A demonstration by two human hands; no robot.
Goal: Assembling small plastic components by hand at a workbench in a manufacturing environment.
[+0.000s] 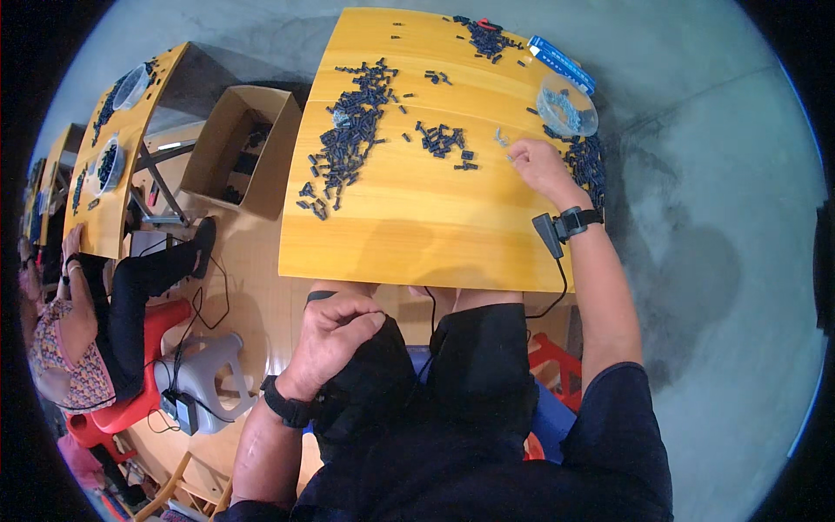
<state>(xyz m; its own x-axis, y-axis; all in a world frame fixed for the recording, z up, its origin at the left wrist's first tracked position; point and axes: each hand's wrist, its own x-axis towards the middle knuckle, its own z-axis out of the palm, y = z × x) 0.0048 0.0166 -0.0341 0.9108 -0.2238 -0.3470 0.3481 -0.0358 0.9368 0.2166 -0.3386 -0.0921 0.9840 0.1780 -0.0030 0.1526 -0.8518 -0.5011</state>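
Note:
Above the right part of the wooden table, my right hand (pixel 541 167) has its thumb and fingers pinched together. Whatever sits between them is too small to make out. Just beyond the fingertips lie a few small pale-blue pieces (pixel 501 137). My left hand (pixel 335 335) is curled closed over my left thigh, off the table's near edge, and its inside is hidden. A small cluster of black parts (pixel 441 139) rests mid-table. To its left spreads a larger pile of black parts (pixel 352 122), with a pale-blue clump (pixel 340 118) on it.
A clear round tub (pixel 567 106) of pale-blue pieces stands at the right edge, by a blue-and-white box (pixel 562 65). More black parts (pixel 585 170) lie past my right hand, others (pixel 487 39) at the far edge. Left are a cardboard box (pixel 239 148) and a seated person (pixel 78 348).

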